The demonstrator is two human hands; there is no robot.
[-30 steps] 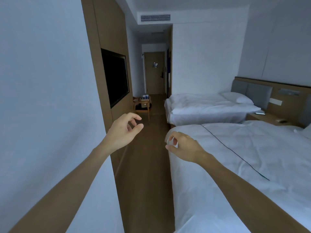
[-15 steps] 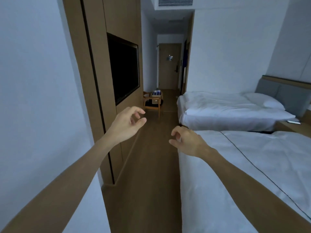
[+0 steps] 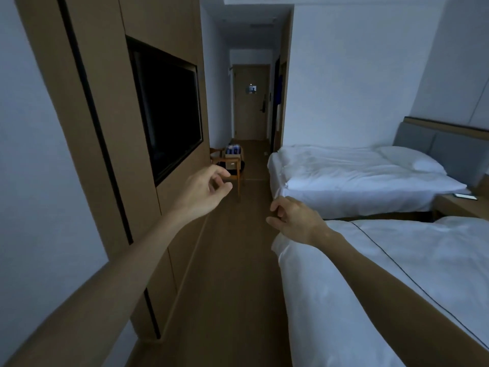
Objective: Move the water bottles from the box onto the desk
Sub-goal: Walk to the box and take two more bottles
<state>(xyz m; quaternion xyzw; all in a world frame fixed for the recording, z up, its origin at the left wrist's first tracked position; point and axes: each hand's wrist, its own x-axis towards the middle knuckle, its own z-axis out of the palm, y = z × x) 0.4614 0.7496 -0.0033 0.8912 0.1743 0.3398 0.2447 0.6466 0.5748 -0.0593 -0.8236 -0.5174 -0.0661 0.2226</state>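
Far down the aisle a small box (image 3: 232,154) with blue-labelled water bottles (image 3: 234,149) stands on a wooden chair (image 3: 229,165). My left hand (image 3: 203,190) is stretched out in front of me, fingers loosely curled, holding nothing. My right hand (image 3: 292,219) hovers beside the near bed's corner, fingers loosely curled and empty too. Both hands are well short of the box. No desk is in view.
A wood wall panel with a dark TV (image 3: 169,112) runs along the left. Two white beds (image 3: 357,176) (image 3: 397,274) fill the right, with a nightstand (image 3: 460,205) between them. A narrow wooden floor aisle (image 3: 238,260) leads to the door (image 3: 250,102).
The view has moved forward along the aisle; the TV panel, chair and box look closer. Both hands stay raised, loosely curled and empty.
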